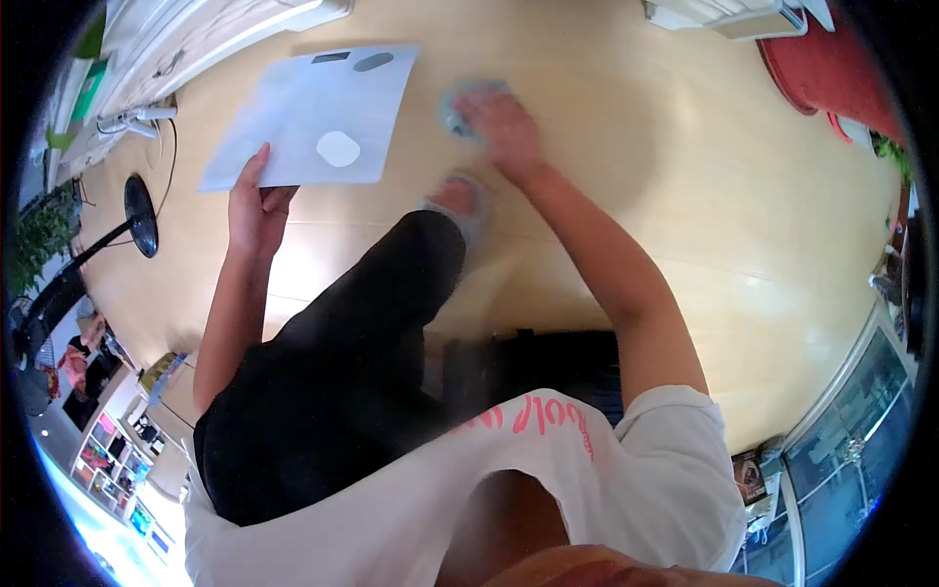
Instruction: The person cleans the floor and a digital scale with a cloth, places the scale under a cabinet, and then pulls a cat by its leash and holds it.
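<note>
My left hand (258,210) grips the near edge of a flat, pale bathroom scale (293,112), thumb on top. The scale is held tilted above the floor; it has a small dark display window, a grey oval and a white rounded patch. My right hand (504,125) is pressed down over a light blue-grey cloth (456,110) on the floor. Motion blurs that hand, and part of the cloth is hidden under it. Just below the cloth is my foot in a pale slipper (471,223).
Pale wood-look floor (626,196) spreads around me. A round black stand base (142,215) and a cable with white plugs (147,119) lie at left. A red pot-like object (831,73) stands at upper right, a glass-paned door (841,440) at lower right.
</note>
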Motion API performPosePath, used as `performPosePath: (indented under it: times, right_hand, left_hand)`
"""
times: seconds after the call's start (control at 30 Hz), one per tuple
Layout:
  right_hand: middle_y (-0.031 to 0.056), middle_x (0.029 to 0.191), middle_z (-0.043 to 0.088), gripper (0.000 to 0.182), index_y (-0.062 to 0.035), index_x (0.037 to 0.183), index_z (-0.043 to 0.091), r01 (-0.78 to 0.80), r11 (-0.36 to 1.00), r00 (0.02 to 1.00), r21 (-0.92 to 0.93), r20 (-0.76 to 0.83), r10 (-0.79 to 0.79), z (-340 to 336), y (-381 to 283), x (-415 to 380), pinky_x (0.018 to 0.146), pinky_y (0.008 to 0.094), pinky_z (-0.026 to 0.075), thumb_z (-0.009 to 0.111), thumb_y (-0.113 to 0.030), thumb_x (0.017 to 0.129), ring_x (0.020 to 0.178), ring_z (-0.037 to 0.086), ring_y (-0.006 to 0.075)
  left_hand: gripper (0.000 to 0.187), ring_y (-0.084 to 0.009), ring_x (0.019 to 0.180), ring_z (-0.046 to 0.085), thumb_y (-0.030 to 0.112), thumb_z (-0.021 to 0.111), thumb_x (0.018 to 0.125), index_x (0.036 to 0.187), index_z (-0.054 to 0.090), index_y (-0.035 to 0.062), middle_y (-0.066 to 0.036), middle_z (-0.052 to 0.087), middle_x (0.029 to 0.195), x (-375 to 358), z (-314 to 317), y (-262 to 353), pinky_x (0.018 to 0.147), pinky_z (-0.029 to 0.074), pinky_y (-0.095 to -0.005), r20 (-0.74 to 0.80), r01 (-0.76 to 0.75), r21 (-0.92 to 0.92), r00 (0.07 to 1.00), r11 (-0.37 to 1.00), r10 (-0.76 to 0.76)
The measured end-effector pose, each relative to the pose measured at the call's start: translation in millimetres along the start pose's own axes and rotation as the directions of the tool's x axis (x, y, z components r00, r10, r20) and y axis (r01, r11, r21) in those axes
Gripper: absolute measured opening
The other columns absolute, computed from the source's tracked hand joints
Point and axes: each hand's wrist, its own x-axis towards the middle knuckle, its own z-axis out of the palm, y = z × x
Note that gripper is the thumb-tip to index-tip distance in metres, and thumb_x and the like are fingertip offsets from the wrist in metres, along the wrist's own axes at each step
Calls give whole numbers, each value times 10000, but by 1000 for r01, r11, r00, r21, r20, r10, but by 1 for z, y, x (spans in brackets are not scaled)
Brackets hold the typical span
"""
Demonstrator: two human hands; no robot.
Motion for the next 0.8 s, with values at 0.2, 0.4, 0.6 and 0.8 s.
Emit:
performPosePath:
  times: [0.2,0.4,0.6,0.8]
  right_hand:
    - [100,1198,656,351,27,1250,602,91,237,520,967,-249,817,-70,106,33,912,342,492,484,-169,984,1013,628,187]
    - [149,1220,651,396,-37,1206,636,-380,892,855,-246,-462,237,-3,100,81,959,422,484,619,-101,816,1099,619,340]
    - [90,1340,592,525,-139,1309,589,26,991,997,132,73,-36,23,-13,85,1086,415,418,446,52,841,1251,539,314]
    - [230,1276,586,425,16,1216,593,-355,913,777,-201,-607,168,-32,144,103,1005,463,438,553,-114,813,1179,552,405]
  left_hand:
    - [125,-38,471,259,197,612,947,917,535,104,59,441,681,-3,-46,29,436,196,-208,-218,47,12,975,999,-43]
    - [95,-35,457,255,159,582,961,990,564,70,52,494,727,-5,-74,38,429,208,-193,-361,87,-14,928,996,-86]
    - [94,-51,497,245,152,579,964,996,559,65,57,464,730,-1,-78,19,450,212,-203,-377,13,-124,924,992,-59]
    - [130,-20,464,338,197,619,953,976,605,70,50,553,758,-16,-117,31,398,209,-184,-399,41,-163,911,986,-104]
